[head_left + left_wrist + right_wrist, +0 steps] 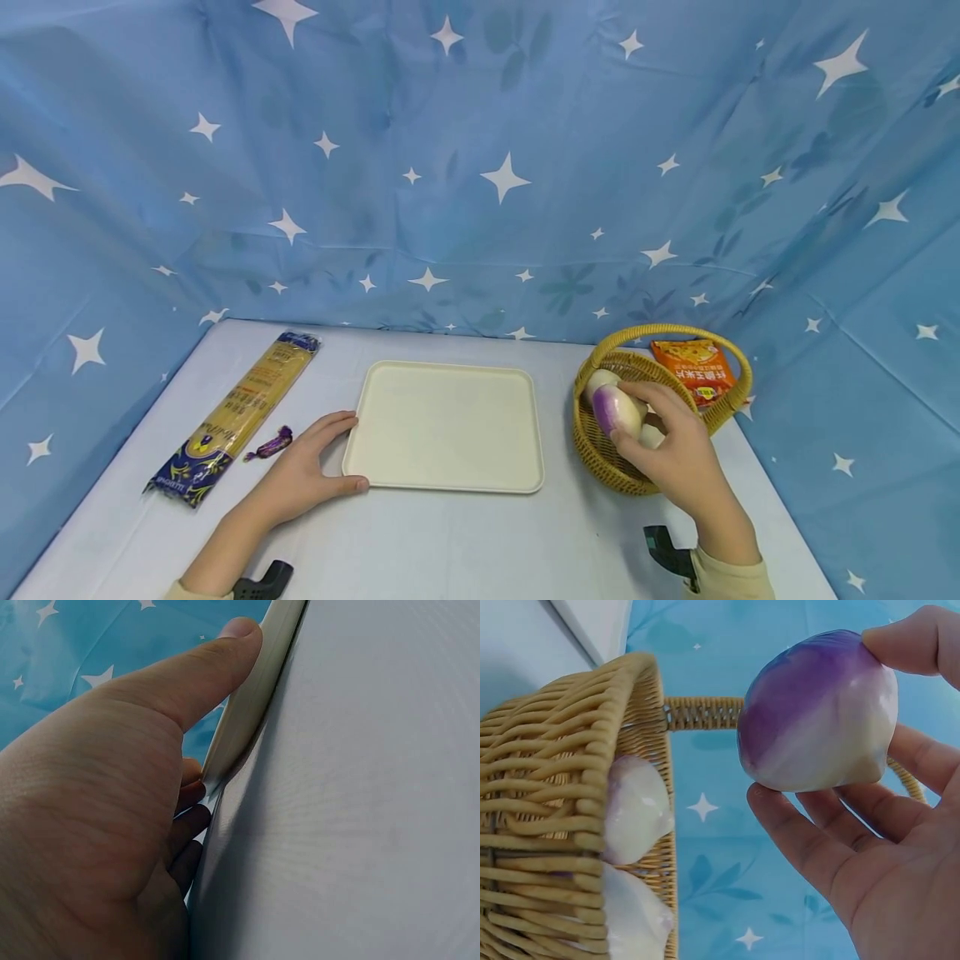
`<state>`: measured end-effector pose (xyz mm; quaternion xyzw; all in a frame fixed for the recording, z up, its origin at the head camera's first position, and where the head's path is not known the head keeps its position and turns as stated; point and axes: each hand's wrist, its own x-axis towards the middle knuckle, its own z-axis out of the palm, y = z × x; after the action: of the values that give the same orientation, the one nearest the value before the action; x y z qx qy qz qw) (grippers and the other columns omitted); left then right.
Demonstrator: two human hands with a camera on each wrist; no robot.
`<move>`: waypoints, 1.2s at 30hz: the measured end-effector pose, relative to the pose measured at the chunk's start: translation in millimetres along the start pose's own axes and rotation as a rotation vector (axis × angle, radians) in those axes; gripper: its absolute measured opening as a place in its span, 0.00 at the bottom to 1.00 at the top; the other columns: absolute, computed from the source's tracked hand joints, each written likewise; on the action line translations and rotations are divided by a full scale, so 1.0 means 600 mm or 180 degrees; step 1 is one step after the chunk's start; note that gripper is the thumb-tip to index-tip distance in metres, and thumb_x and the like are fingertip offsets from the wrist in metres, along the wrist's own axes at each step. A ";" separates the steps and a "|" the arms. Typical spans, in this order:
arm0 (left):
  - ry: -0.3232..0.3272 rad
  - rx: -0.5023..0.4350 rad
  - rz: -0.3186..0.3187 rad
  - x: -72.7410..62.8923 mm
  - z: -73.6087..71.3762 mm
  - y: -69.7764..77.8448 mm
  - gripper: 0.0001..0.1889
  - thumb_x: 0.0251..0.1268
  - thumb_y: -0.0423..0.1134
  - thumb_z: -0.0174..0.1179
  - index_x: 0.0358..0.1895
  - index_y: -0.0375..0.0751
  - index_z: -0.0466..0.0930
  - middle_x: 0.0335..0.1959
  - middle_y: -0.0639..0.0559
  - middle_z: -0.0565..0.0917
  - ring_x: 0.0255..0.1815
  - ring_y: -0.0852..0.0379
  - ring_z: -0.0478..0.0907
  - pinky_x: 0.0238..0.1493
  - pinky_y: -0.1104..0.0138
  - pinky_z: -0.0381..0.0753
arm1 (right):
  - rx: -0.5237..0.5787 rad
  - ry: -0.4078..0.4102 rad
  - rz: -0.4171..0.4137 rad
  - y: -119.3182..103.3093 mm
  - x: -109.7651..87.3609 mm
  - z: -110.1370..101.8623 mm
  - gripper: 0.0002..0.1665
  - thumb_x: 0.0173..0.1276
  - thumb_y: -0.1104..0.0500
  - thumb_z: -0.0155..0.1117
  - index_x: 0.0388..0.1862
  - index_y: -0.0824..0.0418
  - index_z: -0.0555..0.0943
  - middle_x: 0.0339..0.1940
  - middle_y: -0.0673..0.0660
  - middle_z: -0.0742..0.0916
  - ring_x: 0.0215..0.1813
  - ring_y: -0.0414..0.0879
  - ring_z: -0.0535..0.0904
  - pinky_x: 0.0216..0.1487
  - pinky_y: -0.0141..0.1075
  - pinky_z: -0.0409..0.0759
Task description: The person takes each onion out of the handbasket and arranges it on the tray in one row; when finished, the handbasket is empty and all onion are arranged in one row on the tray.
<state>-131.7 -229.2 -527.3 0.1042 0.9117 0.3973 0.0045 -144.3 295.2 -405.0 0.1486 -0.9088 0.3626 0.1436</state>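
Observation:
In my right hand [667,433] I grip a glossy purple-and-white turnip [817,712], thumb on one side and fingertips on the other. It is above the wicker basket [611,475], and further pale turnips [636,810] lie inside, partly hidden by the basket wall. At the left end of the cream tray [450,429], my left hand [303,471] touches the rim. Its thumb lies along the front corner and its fingers reach the left side, fairly straight. The left wrist view shows the thumb against the tray's edge.
A spaghetti pack [236,417] lies at the left of the white table [480,542], with a purple-wrapped candy [270,444] beside it. An orange snack bag [693,367] is behind the basket, seen through its raised handle [738,367]. A blue star-patterned curtain [465,208] borders the table.

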 end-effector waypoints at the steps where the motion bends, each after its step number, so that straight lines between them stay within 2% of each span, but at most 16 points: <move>1: -0.0002 0.0001 -0.0005 0.000 0.000 0.000 0.58 0.49 0.70 0.82 0.81 0.43 0.72 0.84 0.45 0.69 0.84 0.31 0.61 0.79 0.29 0.62 | -0.0004 0.0003 -0.0006 -0.002 0.000 0.000 0.36 0.64 0.66 0.82 0.71 0.56 0.83 0.67 0.52 0.83 0.63 0.41 0.77 0.59 0.20 0.80; 7: -0.0013 0.0017 -0.0032 0.000 -0.001 0.003 0.58 0.49 0.70 0.82 0.82 0.43 0.72 0.84 0.44 0.68 0.85 0.32 0.61 0.80 0.30 0.62 | 0.0011 0.0017 -0.0064 -0.018 -0.003 -0.002 0.36 0.63 0.65 0.83 0.71 0.53 0.83 0.68 0.50 0.83 0.61 0.40 0.78 0.56 0.25 0.84; 14: -0.0018 0.0040 -0.0031 0.003 -0.002 0.005 0.58 0.49 0.71 0.81 0.82 0.44 0.71 0.85 0.45 0.68 0.85 0.32 0.60 0.80 0.30 0.62 | -0.0004 0.0139 -0.0299 -0.033 -0.001 0.002 0.38 0.60 0.67 0.83 0.70 0.53 0.85 0.66 0.50 0.85 0.55 0.41 0.80 0.51 0.20 0.80; 17: -0.0023 0.0024 -0.0025 0.002 -0.002 0.004 0.58 0.50 0.70 0.81 0.82 0.43 0.71 0.85 0.45 0.68 0.85 0.32 0.60 0.80 0.30 0.62 | -0.0044 0.0141 -0.0329 -0.039 -0.002 0.006 0.38 0.60 0.66 0.84 0.69 0.51 0.85 0.66 0.49 0.84 0.54 0.41 0.80 0.50 0.22 0.81; 23: -0.0033 0.0010 -0.0023 -0.001 -0.001 0.000 0.58 0.50 0.70 0.81 0.82 0.43 0.71 0.85 0.44 0.68 0.85 0.31 0.61 0.80 0.30 0.61 | -0.0130 0.0090 -0.0339 -0.045 -0.003 0.019 0.37 0.60 0.62 0.85 0.69 0.48 0.85 0.67 0.46 0.84 0.63 0.43 0.76 0.52 0.38 0.86; 27: -0.0041 0.0025 -0.0032 -0.003 -0.002 -0.001 0.58 0.50 0.70 0.81 0.82 0.42 0.71 0.85 0.44 0.68 0.85 0.31 0.61 0.80 0.30 0.61 | -0.0100 0.0114 -0.0445 -0.049 0.002 0.031 0.37 0.59 0.63 0.85 0.68 0.49 0.86 0.67 0.47 0.85 0.67 0.47 0.76 0.57 0.46 0.83; 29: -0.0038 0.0031 -0.0026 -0.003 -0.002 0.000 0.58 0.51 0.70 0.81 0.82 0.42 0.71 0.85 0.44 0.68 0.84 0.31 0.61 0.80 0.30 0.62 | -0.0043 0.0113 -0.0494 -0.053 0.006 0.036 0.38 0.59 0.63 0.85 0.69 0.48 0.85 0.68 0.48 0.85 0.67 0.47 0.77 0.60 0.43 0.81; 33: -0.0026 0.0026 -0.0012 -0.001 -0.002 0.000 0.58 0.51 0.70 0.80 0.82 0.42 0.71 0.84 0.44 0.68 0.84 0.31 0.61 0.80 0.30 0.62 | 0.0154 0.0023 -0.0587 -0.061 0.018 0.051 0.39 0.59 0.65 0.85 0.69 0.49 0.84 0.69 0.46 0.84 0.65 0.44 0.79 0.59 0.29 0.80; 36: -0.0021 -0.0002 -0.0011 0.000 -0.001 0.000 0.58 0.50 0.70 0.81 0.82 0.42 0.72 0.84 0.44 0.68 0.84 0.31 0.61 0.80 0.30 0.62 | 0.0260 -0.0057 -0.0683 -0.064 0.030 0.069 0.38 0.60 0.66 0.84 0.69 0.50 0.84 0.69 0.46 0.84 0.66 0.43 0.79 0.62 0.26 0.79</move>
<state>-131.7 -229.9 -527.0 0.1039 0.9118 0.3973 0.0082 -152.8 236.8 -403.3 0.2539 -0.8733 0.3805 0.1673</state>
